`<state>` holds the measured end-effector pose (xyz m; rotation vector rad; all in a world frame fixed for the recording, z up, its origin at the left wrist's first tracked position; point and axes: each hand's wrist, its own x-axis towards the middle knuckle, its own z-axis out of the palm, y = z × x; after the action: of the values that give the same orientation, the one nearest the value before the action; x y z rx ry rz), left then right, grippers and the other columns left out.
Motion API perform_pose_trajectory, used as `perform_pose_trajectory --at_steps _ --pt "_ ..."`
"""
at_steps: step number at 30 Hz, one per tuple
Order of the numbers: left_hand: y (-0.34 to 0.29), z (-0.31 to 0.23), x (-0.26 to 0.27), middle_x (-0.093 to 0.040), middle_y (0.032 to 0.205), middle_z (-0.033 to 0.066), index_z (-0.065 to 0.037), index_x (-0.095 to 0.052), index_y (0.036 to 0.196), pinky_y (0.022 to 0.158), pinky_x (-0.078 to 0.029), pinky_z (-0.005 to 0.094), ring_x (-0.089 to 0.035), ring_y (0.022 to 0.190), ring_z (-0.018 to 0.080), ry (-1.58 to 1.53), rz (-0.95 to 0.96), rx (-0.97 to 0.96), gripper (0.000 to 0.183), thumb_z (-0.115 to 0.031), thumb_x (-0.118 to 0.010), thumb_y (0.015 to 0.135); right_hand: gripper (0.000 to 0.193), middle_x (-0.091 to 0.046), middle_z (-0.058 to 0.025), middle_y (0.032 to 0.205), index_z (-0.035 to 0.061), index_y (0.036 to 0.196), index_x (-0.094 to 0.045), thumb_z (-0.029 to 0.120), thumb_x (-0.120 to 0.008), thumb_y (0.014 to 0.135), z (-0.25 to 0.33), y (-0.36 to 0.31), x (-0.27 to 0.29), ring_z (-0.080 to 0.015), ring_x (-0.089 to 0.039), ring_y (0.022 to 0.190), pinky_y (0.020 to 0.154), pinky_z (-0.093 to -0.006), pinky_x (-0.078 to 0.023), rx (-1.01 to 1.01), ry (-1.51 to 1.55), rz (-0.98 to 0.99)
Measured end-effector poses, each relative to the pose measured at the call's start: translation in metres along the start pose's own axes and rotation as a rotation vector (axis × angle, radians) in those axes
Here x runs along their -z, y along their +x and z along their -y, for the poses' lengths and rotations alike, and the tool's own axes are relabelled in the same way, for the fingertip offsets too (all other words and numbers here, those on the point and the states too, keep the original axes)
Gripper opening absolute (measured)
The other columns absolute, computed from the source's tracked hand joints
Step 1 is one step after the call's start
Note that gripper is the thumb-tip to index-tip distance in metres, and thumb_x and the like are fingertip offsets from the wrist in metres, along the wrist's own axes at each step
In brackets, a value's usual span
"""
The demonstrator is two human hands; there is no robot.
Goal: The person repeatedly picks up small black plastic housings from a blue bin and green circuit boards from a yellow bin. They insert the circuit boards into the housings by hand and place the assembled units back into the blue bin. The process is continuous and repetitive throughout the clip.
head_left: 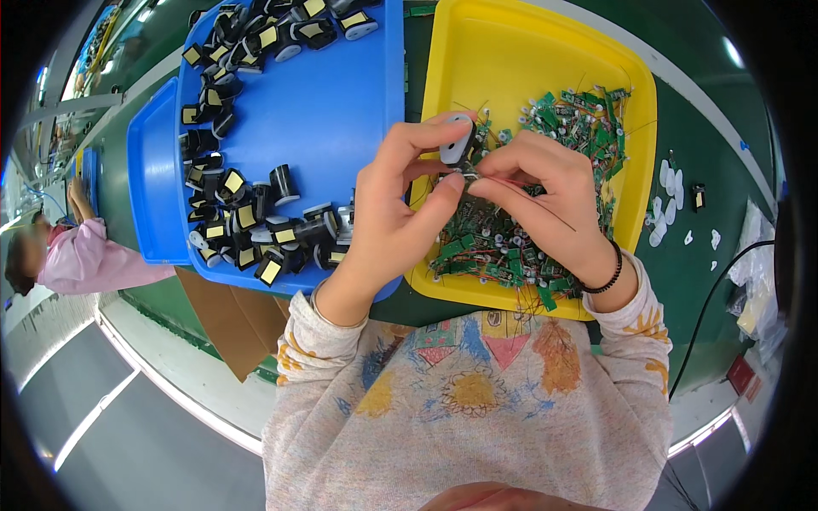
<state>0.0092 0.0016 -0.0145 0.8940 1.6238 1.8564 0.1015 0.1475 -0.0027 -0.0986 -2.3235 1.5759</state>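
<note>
My left hand (396,183) pinches a small black part with a light grey oval end cap (457,143) between thumb and fingers. Close beside it, my right hand (545,192) has thumb and forefinger closed on thin wires (545,209), red and dark, that run to the part. Whether a circuit board hangs on those wires is hidden by the fingers. Both hands are over the left side of a yellow tray (464,43). Many small green circuit boards (588,128) with wires lie in it, partly covered by my hands.
Left of the yellow tray is a blue tray (315,102) with many black parts bearing yellow pads (247,217). White oval pieces (669,187), a small black part (699,197) and clear plastic bags (753,272) lie at right, near a black cable (703,307). Someone in pink (98,255) sits at far left.
</note>
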Motion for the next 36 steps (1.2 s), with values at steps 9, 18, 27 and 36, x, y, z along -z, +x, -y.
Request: perform_pose_trajectory --at_steps 9,18,27,36 --pt "0.004 -0.022 0.021 -0.056 0.111 0.0107 -0.002 -0.055 0.107 0.090 -0.038 0.0362 -0.049 0.108 0.0264 0.635 0.090 -0.115 0.035 -0.006 -0.063 0.073 0.013 -0.057 -0.0040 0.072 0.0021 0.084 -0.059 0.009 -0.065 0.075 0.002 0.011 0.014 -0.0107 -0.056 0.066 0.056 -0.0213 -0.044 -0.132 0.131 0.184" --pt "-0.045 -0.038 0.101 -0.054 0.114 0.0083 -0.009 -0.052 0.115 0.088 -0.034 0.0437 -0.043 0.109 0.0305 1.775 -0.267 0.403 0.053 -0.018 -0.069 0.066 0.016 -0.060 -0.0101 0.077 0.0017 0.079 -0.059 0.015 -0.064 0.072 -0.096 0.131 0.113 -0.0227 -0.058 0.071 0.063 -0.0307 -0.046 0.062 -0.875 -0.171" --pt "-0.029 -0.034 0.111 -0.056 0.100 0.0078 -0.012 -0.051 0.113 0.078 -0.043 0.0370 -0.052 0.095 0.0265 1.685 0.068 0.234 0.059 0.003 -0.067 0.058 0.022 -0.061 -0.0150 0.077 0.0003 0.077 -0.059 0.017 -0.067 0.065 -0.133 0.145 0.135 -0.0296 -0.059 0.070 0.062 -0.0356 -0.047 -0.032 -0.908 -0.249" --pt "-0.007 -0.040 0.070 -0.054 0.082 0.0041 -0.006 -0.050 0.076 0.062 -0.043 0.0340 -0.053 0.076 0.0250 1.390 -0.079 -0.065 0.020 -0.005 -0.064 0.061 0.012 -0.057 -0.0069 0.075 0.0036 0.078 -0.059 0.014 -0.063 0.073 -0.031 0.057 0.055 -0.0218 -0.056 0.075 0.066 -0.0319 -0.044 0.295 -0.667 0.082"
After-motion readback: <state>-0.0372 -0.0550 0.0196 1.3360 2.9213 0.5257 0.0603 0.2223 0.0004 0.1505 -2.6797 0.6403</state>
